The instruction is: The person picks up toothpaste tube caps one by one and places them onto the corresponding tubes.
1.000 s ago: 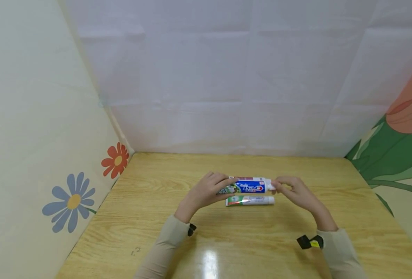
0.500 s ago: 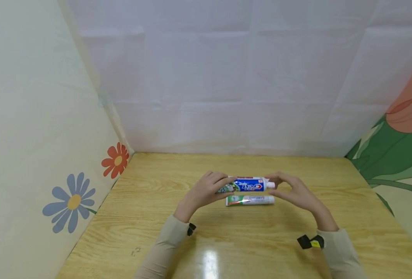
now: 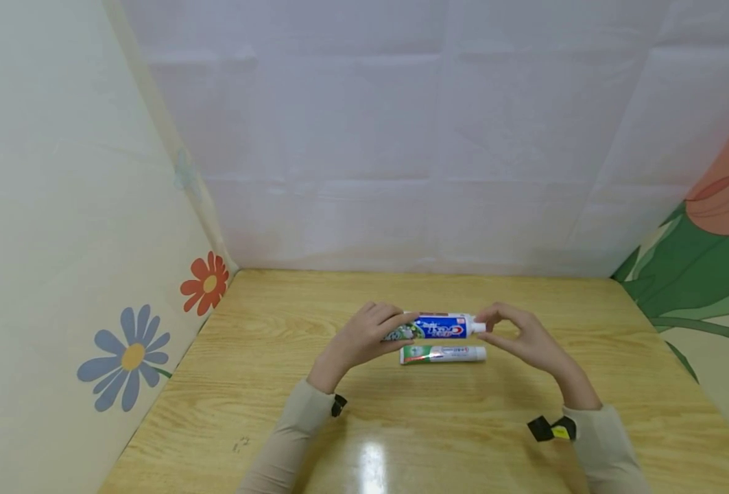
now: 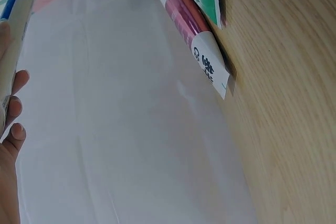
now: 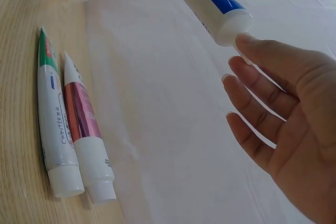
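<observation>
My left hand (image 3: 361, 336) grips a blue-and-white Crest toothpaste tube (image 3: 441, 327) by its tail end and holds it level above the table. At its other end, the thumb and index finger of my right hand (image 3: 524, 339) are at the white cap (image 3: 479, 328), pinching it from either side. The right wrist view shows the thumb tip against the cap end, with the other fingers loosely bent and spread. Below the held tube lies a green-and-white toothpaste tube (image 3: 444, 354). Beside that one is a pink-and-white toothpaste tube (image 5: 84, 108), mostly hidden from the head view.
The wooden table (image 3: 413, 418) extends back to a creased white sheet (image 3: 352, 137). A pale wall with painted flowers (image 3: 132, 357) stands on the left, and painted green leaves (image 3: 703, 274) cover the right side.
The right fingers first covered the cap, then spread apart around it, and have now drawn back in at its end. My left hand and the lying tubes stay put.
</observation>
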Action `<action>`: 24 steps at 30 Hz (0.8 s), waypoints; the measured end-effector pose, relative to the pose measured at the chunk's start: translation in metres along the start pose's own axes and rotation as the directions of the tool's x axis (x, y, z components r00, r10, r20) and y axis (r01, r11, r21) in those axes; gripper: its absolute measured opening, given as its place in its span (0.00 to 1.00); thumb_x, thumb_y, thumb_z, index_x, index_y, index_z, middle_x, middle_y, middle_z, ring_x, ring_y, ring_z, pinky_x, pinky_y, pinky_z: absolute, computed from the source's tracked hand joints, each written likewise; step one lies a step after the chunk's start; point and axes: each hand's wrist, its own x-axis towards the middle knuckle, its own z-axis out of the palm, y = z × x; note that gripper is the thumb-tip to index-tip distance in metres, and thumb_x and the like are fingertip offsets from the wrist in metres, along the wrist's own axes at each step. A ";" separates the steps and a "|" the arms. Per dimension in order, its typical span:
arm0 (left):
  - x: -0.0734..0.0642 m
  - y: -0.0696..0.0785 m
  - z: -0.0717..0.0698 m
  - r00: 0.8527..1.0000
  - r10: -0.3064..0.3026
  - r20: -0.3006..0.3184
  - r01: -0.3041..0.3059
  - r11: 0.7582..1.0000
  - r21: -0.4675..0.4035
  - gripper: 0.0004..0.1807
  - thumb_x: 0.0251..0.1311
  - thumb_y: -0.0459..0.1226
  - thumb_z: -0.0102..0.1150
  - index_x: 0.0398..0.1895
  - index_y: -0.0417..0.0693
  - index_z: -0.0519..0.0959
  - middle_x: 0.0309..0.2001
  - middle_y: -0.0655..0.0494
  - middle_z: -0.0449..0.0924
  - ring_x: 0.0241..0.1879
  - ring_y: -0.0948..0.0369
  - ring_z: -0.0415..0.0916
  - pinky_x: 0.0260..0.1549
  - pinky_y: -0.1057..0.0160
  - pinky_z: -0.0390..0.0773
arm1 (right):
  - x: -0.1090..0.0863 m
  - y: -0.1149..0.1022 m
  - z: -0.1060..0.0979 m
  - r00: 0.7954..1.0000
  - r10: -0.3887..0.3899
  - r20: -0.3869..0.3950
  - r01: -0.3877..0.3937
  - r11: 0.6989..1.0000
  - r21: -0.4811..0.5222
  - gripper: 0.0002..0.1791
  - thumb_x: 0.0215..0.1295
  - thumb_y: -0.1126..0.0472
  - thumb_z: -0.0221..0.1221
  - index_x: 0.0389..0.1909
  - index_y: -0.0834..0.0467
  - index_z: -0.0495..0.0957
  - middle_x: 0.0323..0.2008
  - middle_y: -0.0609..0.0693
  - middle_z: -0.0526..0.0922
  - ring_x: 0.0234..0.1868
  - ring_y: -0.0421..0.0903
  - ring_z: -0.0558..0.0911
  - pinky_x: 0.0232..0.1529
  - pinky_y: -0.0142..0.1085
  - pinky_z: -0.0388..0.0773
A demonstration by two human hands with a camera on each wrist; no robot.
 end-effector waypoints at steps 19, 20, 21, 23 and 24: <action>0.001 0.000 0.002 1.000 0.008 -0.013 -0.009 1.000 -0.028 0.31 0.48 0.47 0.68 0.57 0.48 0.74 0.41 0.60 0.77 0.37 0.66 0.71 0.34 0.69 0.70 | -0.003 0.020 0.001 0.992 0.094 0.079 -0.094 0.996 -0.001 0.07 0.61 0.67 0.58 0.37 0.52 0.80 0.33 0.44 0.81 0.37 0.36 0.77 0.43 0.38 0.73; 0.001 0.000 0.003 1.000 0.009 -0.014 -0.010 1.000 -0.028 0.31 0.47 0.47 0.69 0.56 0.48 0.74 0.41 0.60 0.77 0.37 0.66 0.71 0.33 0.69 0.69 | -0.004 0.024 0.002 0.992 0.098 0.086 -0.099 0.995 0.011 0.07 0.62 0.67 0.57 0.37 0.52 0.80 0.34 0.43 0.81 0.37 0.36 0.78 0.43 0.38 0.74; 0.001 0.000 0.003 1.000 0.012 -0.015 -0.012 1.000 -0.026 0.32 0.46 0.46 0.69 0.57 0.48 0.74 0.41 0.60 0.76 0.37 0.66 0.71 0.33 0.69 0.69 | -0.005 0.028 0.003 0.990 0.102 0.093 -0.104 0.994 0.025 0.07 0.63 0.67 0.56 0.37 0.52 0.80 0.34 0.43 0.81 0.37 0.37 0.78 0.42 0.38 0.75; 0.001 0.001 0.003 1.000 0.017 -0.019 -0.018 1.000 -0.025 0.33 0.45 0.46 0.70 0.56 0.48 0.74 0.40 0.60 0.76 0.36 0.66 0.71 0.33 0.69 0.69 | -0.006 0.034 0.004 0.989 0.101 0.106 -0.107 0.993 0.054 0.08 0.64 0.66 0.55 0.36 0.51 0.80 0.34 0.44 0.82 0.36 0.37 0.79 0.41 0.38 0.77; 0.001 0.001 0.003 1.000 0.019 -0.020 -0.019 0.999 -0.026 0.33 0.44 0.46 0.70 0.56 0.48 0.74 0.40 0.60 0.76 0.36 0.66 0.71 0.32 0.69 0.68 | -0.006 0.036 0.005 0.989 0.099 0.112 -0.106 0.992 0.066 0.08 0.65 0.66 0.54 0.36 0.52 0.80 0.33 0.45 0.82 0.35 0.37 0.79 0.40 0.37 0.77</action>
